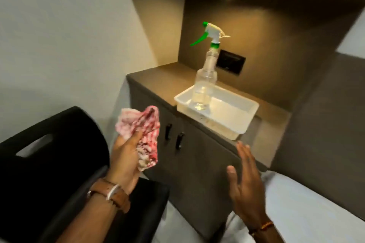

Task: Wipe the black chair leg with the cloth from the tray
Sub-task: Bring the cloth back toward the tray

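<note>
Black chair [53, 144] at lower left. Left hand [126, 156] left of centre, fingers clamped round red-and-white cloth [142, 134], clear of tray [243, 122]. Spray bottle [205, 77] upright in tray, centre right. Right hand [245, 181] lower right, spread, empty.

Spray bottle [205, 77] stands in tray [245, 122] on the surface [158, 79], far right. Chair [49, 144] near left. Cloth [142, 134] between chair and tray, nearer the chair.
</note>
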`<state>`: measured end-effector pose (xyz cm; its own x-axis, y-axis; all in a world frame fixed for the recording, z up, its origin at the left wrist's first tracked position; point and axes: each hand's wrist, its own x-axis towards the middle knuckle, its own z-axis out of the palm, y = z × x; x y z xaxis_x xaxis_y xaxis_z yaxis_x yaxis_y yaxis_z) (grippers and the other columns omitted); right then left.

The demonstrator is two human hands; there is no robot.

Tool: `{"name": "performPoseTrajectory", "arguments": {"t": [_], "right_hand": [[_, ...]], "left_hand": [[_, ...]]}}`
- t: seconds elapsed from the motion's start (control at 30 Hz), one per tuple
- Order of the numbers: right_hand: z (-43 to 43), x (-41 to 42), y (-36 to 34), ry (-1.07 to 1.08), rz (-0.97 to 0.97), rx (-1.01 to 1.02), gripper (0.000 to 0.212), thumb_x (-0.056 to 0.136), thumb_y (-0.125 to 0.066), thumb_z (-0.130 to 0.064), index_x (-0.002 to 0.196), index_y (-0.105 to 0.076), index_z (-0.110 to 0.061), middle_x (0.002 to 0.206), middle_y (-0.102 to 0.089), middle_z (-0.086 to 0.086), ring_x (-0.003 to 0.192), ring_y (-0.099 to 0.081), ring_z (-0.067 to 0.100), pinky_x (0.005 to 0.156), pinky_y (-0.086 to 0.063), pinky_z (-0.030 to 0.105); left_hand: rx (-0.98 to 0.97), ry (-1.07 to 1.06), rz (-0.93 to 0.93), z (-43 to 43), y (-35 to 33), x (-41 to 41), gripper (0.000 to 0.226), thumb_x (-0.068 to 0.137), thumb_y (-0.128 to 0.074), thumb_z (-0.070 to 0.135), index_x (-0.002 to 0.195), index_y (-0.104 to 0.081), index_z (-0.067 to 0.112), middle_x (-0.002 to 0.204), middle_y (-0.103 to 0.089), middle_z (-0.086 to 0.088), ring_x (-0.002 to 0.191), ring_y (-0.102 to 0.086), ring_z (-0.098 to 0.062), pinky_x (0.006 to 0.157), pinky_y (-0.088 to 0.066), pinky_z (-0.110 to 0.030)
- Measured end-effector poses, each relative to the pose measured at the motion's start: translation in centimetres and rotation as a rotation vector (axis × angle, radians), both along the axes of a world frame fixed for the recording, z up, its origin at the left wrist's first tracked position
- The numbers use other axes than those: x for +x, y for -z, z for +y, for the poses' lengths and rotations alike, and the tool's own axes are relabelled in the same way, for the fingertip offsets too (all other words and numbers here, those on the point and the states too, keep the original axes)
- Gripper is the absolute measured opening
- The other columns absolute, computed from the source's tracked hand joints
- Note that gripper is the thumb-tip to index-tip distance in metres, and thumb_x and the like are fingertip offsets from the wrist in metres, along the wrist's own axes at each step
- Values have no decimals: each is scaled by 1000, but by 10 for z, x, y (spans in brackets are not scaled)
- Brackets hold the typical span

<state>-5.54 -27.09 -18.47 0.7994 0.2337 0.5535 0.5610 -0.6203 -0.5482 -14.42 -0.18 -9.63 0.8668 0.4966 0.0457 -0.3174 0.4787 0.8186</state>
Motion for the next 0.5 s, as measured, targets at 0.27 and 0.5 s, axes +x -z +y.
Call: {"name": "performPoseTrajectory", "arguments": {"t": [0.27,0.5], "right_hand": [[-77,66,-7,231,349,-512,102,86,-15,-83,160,-4,-13,169,-5,7,154,2,27,124,-11,44],[-75,85,6,237,393,-623,75,100,-22,-58,159,8,-21,168,13,2,152,16,30,124,-6,47]], "left_hand": [[691,34,316,-125,-49,136,43,107,-48,29,145,-39,11,143,-61,-15,128,-61,-39,109,-51,-49],[1397,-91,616,-151,-20,273,53,98,-57,33,143,-31,20,145,-42,-12,125,-45,-39,99,-41,-56]]}}
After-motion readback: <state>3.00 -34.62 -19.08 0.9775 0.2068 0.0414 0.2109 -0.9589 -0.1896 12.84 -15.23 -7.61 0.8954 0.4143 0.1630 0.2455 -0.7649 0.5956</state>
